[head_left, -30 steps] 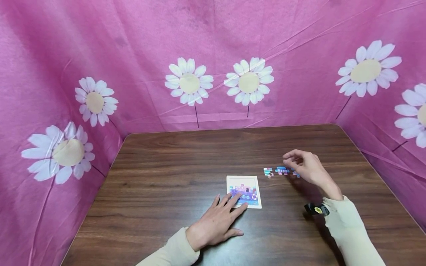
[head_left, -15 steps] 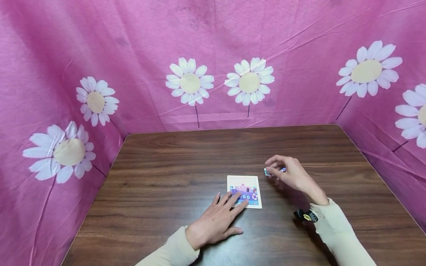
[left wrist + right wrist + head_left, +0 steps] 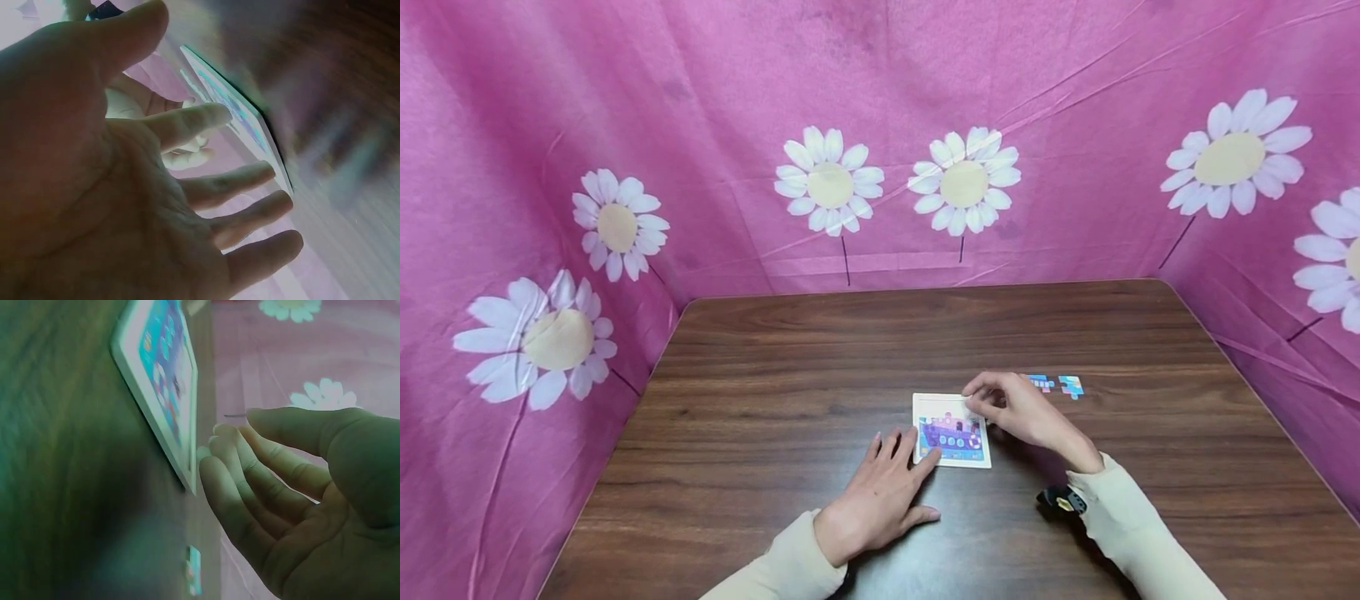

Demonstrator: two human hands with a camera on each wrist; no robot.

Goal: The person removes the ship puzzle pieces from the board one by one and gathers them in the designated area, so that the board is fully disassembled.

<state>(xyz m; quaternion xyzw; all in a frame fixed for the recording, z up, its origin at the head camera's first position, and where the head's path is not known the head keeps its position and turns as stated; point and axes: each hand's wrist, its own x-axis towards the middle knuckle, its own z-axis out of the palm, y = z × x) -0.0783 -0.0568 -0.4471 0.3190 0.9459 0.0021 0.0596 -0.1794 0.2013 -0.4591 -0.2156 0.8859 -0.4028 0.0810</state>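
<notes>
At the left, a pink cloth [image 3: 722, 100] with large white daisies stands around the tabletop [image 3: 760, 358], and it continues along the far side and the right side. The tabletop is brown, with wood grain.

From the near left comes a pale sleeve [image 3: 778, 554], and out of it the left hand [image 3: 872, 504]. This hand is open, palm down, with the fingers apart; its fingertips lie at the near left edge of the puzzle board [image 3: 940, 403], and the forefinger reaches over the picture. The puzzle board lies flat, a little right of the middle. It has a white frame; its near part shows a purple ship on blue, and its far part is plain and pale.

Next, the right hand [image 3: 1018, 410] is over the far right corner of the board, with bent fingers and the thumb close to them. I cannot tell if something is between them. A black device [image 3: 1063, 500] is at its wrist.

Further right, on the tabletop, lie a blue puzzle piece [image 3: 1041, 382], partly hidden by this hand, and a blue and pink puzzle piece [image 3: 1071, 386].
</notes>
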